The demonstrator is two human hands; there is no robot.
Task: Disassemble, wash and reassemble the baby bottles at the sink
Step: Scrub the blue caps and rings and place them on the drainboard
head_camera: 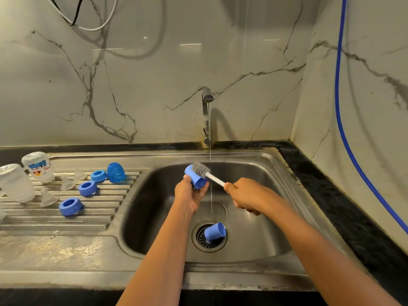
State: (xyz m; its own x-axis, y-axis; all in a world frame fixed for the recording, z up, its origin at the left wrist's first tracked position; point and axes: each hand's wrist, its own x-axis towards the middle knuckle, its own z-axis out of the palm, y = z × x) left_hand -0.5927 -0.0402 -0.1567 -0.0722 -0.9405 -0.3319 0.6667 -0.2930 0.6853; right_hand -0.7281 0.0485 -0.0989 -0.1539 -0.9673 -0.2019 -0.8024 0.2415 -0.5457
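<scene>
Over the steel sink basin [154, 206], my left hand [190, 195] grips a blue bottle cap [195, 177]. My right hand [247, 196] holds the white handle of a bottle brush [202, 170], whose grey bristles lie against the cap's side, close to the thin stream of water from the tap [207, 115]. A second blue cap [215, 231] lies tipped on the drain strainer. On the draining board at left rest two clear bottles [15, 183] [38, 166], three blue collar rings [70, 206] [87, 188] [99, 176], clear teats [67, 183] and another blue cap [116, 172].
A black counter edge [331, 195] runs along the right side and back of the sink. The marble wall rises behind, with a blue hose [340, 120] hanging at right and cables [88, 25] at top left. The worn steel rim [66, 250] lies in front of the draining board.
</scene>
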